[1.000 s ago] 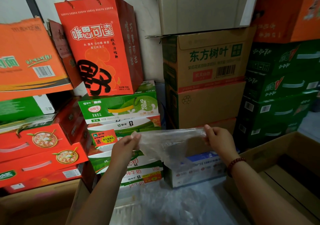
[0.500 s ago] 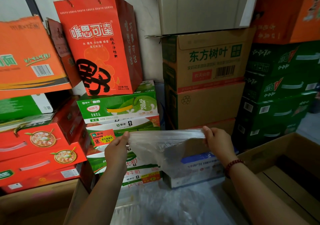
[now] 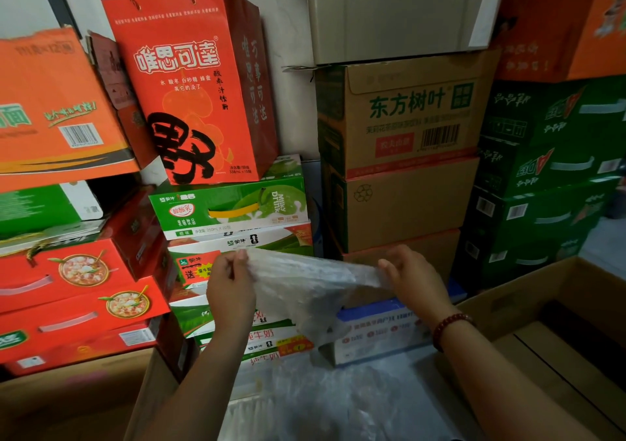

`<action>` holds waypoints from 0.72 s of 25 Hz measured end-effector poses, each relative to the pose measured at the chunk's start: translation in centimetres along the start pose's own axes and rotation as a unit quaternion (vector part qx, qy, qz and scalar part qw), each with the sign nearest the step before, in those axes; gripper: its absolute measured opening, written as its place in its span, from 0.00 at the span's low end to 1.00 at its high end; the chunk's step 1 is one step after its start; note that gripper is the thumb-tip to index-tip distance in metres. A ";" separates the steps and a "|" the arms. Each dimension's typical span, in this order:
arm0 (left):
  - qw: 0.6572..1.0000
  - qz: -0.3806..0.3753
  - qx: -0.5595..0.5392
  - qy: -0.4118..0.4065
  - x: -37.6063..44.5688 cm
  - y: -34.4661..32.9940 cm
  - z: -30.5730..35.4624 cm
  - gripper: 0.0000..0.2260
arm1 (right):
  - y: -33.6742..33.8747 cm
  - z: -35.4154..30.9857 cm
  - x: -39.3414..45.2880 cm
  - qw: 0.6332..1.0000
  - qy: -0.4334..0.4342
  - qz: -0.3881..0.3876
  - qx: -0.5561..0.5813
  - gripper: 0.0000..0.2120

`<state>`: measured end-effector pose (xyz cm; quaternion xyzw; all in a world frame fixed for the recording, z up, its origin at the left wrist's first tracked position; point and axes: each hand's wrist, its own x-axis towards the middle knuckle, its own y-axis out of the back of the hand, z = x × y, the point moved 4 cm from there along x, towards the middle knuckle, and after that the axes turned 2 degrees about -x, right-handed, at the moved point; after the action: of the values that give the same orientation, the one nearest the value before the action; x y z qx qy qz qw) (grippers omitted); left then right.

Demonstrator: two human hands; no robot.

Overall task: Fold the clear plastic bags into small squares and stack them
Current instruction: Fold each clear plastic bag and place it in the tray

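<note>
A clear plastic bag [image 3: 311, 291] hangs in the air, stretched between both hands. My left hand [image 3: 230, 288] pinches its upper left corner with thumb and fingers. At the bag's upper right edge my right hand [image 3: 415, 278] holds it, a red bead bracelet on the wrist. The bag's lower end droops to a point in front of a white and blue carton [image 3: 376, 332]. Below the hands lies a crumpled layer of more clear plastic [image 3: 338, 403].
Stacked drink cartons fill the back: a red gift bag [image 3: 189, 84], green milk cartons [image 3: 230, 206], brown boxes [image 3: 403, 156] and green boxes [image 3: 542, 183]. An open cardboard box [image 3: 542, 308] stands at the right, another cardboard edge [image 3: 67, 403] at lower left.
My left hand has moved left and up a little, pulling the bag's top edge wider and tauter. The right hand stays at about the same place.
</note>
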<state>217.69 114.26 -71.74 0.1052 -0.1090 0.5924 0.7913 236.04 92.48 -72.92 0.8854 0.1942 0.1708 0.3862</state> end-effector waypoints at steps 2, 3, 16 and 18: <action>0.998 -0.052 0.017 -0.033 -0.8 -0.7 1.0 0.08 | -0.8 -0.8 -0.1 0.997 0.063 -0.043 0.002 0.16; 0.995 -0.088 0.025 -0.043 -1.4 -1.2 1.3 0.09 | -1.1 -1.5 -0.3 0.994 0.088 -0.066 0.022 0.18; 0.962 -0.272 0.025 -0.021 -4.5 -5.0 3.2 0.06 | -2.4 -5.1 -1.6 0.921 0.046 -0.164 0.350 0.09; 0.950 -0.310 0.014 0.035 -4.6 -5.0 2.6 0.07 | -1.9 -4.5 -1.3 0.921 0.024 -0.131 0.367 0.09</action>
<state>221.10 107.93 -70.84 0.1241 -0.0354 0.3231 0.9375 232.45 95.81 -71.66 0.9271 0.3672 0.0569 0.0485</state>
